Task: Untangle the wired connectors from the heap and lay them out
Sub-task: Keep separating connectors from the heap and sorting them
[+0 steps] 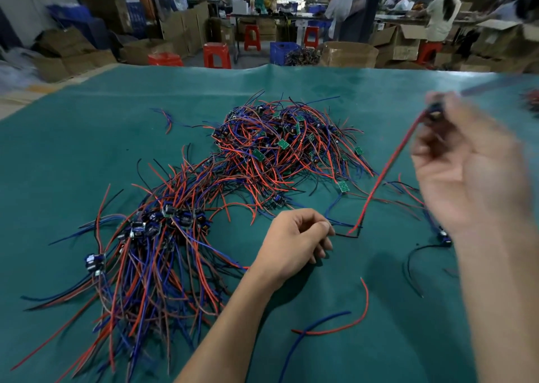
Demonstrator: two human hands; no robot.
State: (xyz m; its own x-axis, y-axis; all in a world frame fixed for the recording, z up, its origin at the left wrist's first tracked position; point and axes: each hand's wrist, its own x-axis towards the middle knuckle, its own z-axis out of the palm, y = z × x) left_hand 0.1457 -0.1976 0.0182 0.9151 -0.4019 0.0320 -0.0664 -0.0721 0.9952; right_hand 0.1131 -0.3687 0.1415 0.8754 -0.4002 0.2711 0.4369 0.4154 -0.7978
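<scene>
right hand point(466, 161) pinches connector point(434, 112), raised, blurred; left hand point(294, 242) pinches wire ends on mat point(87, 149). advice: pull slow, clear of heap point(280, 149).

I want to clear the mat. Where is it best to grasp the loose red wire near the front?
Probably pinch the red wire at its upper end, coming from above: that end lies alone on the mat, while its lower end crosses a blue wire.

Tangled red-blue connector heap point(280, 149) on mat
</scene>
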